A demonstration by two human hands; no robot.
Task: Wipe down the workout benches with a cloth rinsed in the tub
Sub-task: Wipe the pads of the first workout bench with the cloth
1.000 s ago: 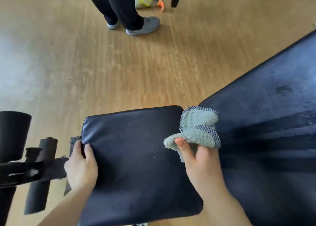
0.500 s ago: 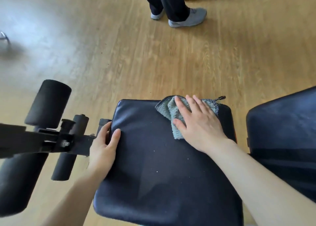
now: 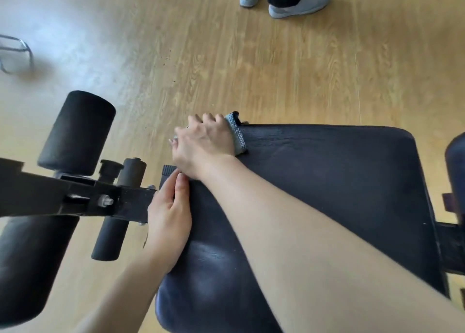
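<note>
No text, label or number can be read right now. Nothing legible on the dark padded surface (image 3: pixel 327 181), nothing on the black frame (image 3: pixel 50 194) to its left, and nothing on the cloth (image 3: pixel 237 136) at its far corner. The grey shoes (image 3: pixel 299 4) on the floor beyond the surface might carry a logo, but they are too blurred to tell.
</note>
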